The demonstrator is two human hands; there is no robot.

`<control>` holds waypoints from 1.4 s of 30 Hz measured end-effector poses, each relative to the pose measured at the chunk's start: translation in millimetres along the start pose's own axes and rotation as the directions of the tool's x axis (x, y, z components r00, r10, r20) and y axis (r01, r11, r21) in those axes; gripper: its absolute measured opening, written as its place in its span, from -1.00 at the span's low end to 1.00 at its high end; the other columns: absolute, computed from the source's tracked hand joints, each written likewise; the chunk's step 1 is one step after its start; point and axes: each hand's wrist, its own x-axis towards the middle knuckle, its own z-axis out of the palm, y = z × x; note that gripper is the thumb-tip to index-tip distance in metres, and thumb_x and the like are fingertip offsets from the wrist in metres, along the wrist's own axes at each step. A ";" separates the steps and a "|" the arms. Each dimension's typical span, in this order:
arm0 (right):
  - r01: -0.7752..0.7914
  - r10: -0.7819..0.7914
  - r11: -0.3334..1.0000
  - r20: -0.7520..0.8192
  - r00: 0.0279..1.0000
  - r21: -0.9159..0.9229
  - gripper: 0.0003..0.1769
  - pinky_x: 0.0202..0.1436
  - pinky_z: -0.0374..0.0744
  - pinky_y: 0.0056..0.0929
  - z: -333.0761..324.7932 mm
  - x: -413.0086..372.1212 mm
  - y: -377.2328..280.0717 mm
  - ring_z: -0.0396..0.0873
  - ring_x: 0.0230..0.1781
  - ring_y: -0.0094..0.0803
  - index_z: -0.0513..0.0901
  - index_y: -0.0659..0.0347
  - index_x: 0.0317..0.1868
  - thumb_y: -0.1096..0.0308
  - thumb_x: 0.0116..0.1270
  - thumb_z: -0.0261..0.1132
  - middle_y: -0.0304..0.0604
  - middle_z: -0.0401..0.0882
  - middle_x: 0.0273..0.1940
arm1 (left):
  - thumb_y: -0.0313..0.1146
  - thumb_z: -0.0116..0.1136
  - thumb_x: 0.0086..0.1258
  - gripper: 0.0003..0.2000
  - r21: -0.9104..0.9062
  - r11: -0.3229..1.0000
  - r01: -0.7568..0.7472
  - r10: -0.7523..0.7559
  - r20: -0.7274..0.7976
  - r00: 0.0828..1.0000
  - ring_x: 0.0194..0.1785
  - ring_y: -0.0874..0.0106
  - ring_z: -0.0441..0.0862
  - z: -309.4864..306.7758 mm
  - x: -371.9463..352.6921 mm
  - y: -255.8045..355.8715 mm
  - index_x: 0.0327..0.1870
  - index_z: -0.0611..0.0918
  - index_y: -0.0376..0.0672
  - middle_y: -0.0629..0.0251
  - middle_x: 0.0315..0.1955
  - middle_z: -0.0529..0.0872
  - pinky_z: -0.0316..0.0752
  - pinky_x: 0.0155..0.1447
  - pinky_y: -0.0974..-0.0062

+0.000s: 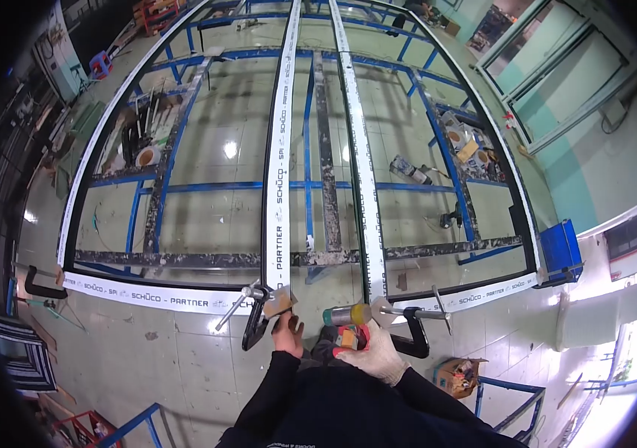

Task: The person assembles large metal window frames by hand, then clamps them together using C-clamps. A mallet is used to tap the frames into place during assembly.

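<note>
My bare left hand (287,334) is at the near end of the left white-taped frame bar (279,201), its fingers on a small wooden block (279,303). Beside it a black C-clamp (253,328) with a metal T-handle sits on the frame's front edge. My right hand (378,357), in a white knit glove, is closed around a mallet (348,314) whose head has a yellow and a green face. The mallet lies across the gap between the two bars. A second C-clamp (417,336) stands just right of the glove.
The large taped frame (161,297) rests on a blue steel workbench (251,186). Another clamp (38,284) grips its left corner. A blue bin (561,250) hangs at the right corner. A cardboard box (456,377) stands on the floor; a power drill (450,218) lies beneath the frame.
</note>
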 end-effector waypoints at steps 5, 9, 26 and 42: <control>0.051 -0.050 0.992 -0.013 0.999 0.113 -0.15 0.08 0.67 -0.32 7.3 -0.5 10.0 0.74 -0.05 -0.28 0.46 0.30 0.25 0.12 0.04 0.70 -0.05 0.73 -0.01 | -0.29 0.37 0.36 -0.72 0.007 1.000 -0.023 0.024 -0.064 0.998 0.01 0.46 0.55 15.9 -7.3 4.0 0.03 0.60 -0.01 0.47 -0.11 0.63 0.42 0.24 0.17; 0.028 -0.028 0.999 0.004 1.000 0.026 -0.14 0.08 0.66 -0.33 6.6 -3.2 6.6 0.74 -0.05 -0.26 0.47 0.32 0.24 0.10 0.03 0.70 -0.03 0.73 -0.01 | -0.25 0.38 0.36 -0.68 0.016 0.981 -0.194 0.194 -0.054 0.979 0.02 0.44 0.56 0.1 6.0 -6.6 0.07 0.58 -0.01 0.45 -0.09 0.64 0.42 0.24 0.19; 0.052 -0.052 0.998 -0.023 0.998 -0.041 -0.16 -0.09 0.69 -0.41 12.0 -5.5 1.3 0.71 -0.19 -0.42 0.48 0.49 0.09 0.12 -0.02 0.72 0.02 0.73 -0.19 | -0.24 0.34 0.43 -0.75 0.017 0.994 -0.106 0.107 -0.066 0.992 -0.05 0.46 0.62 12.4 2.0 -3.2 -0.01 0.61 -0.15 0.37 -0.19 0.65 0.52 0.10 0.44; -0.003 0.001 0.997 0.025 1.000 0.079 -0.15 0.11 0.66 -0.39 23.1 -4.9 7.5 0.72 -0.03 -0.39 0.45 0.38 0.22 0.17 0.04 0.71 -0.02 0.73 0.00 | -0.36 0.36 0.38 -0.80 0.078 0.997 -0.021 0.021 0.005 1.000 -0.02 0.49 0.61 16.4 -3.9 7.4 -0.03 0.66 -0.09 0.43 -0.16 0.68 0.50 0.23 0.31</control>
